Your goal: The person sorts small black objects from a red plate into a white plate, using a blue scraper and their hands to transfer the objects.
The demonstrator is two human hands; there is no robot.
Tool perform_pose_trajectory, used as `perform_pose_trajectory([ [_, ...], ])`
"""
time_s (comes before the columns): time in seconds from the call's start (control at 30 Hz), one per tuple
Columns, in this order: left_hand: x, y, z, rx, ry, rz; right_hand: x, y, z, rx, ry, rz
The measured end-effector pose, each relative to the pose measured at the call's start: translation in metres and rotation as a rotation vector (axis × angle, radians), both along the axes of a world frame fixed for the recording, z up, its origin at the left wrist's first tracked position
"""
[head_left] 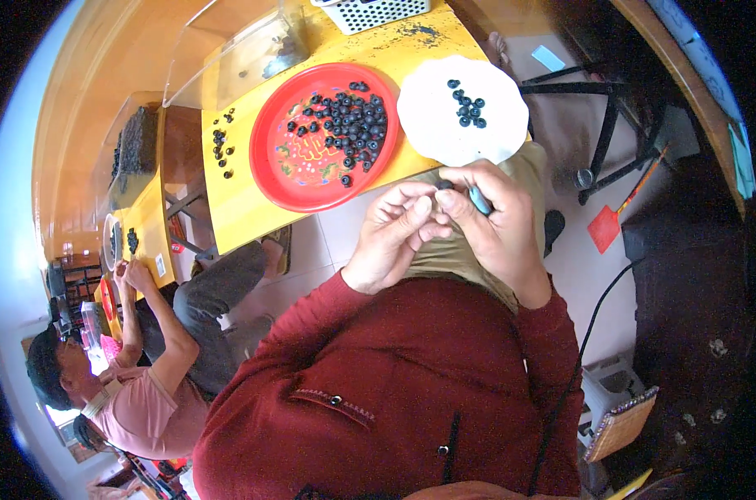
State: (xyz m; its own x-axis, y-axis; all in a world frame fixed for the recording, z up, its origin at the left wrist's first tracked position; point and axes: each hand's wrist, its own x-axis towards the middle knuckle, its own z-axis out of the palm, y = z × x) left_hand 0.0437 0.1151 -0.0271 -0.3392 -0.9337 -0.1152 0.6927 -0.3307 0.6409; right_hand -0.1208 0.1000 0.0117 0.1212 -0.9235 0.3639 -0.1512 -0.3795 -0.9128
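Note:
Above my lap, just short of the yellow table's near edge, my two hands meet. My left hand [397,235] is closed, its thumb and fingertips pinched at a small dark ball [444,185] that looks like a bead. My right hand [505,223] wraps round a small tool with a teal handle [480,200]; its tip is hidden by the fingers. A red patterned plate [265,171] on the table holds many similar dark balls [357,125]. On the white scalloped plate [424,137] to its right lies a small cluster of dark balls [470,108].
Loose dark balls [221,150] lie left of the red plate. Behind are a clear plastic bin [228,62], a white perforated basket [374,15] and black crumbs [420,33]. Another person [145,400] works at a second table on the left. A red flyswatter [605,227] is at right.

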Motion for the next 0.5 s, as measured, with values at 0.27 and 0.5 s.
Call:
perform_pose_trajectory([
  [0.27,0.003,0.009,-0.024,0.105,-0.147,-0.024,0.056,-0.086,0.007,-0.086,0.274,-0.024],
  [0.5,0.011,0.000,-0.040,0.113,-0.231,0.013,-0.011,-0.072,0.001,-0.022,0.475,-0.165],
])
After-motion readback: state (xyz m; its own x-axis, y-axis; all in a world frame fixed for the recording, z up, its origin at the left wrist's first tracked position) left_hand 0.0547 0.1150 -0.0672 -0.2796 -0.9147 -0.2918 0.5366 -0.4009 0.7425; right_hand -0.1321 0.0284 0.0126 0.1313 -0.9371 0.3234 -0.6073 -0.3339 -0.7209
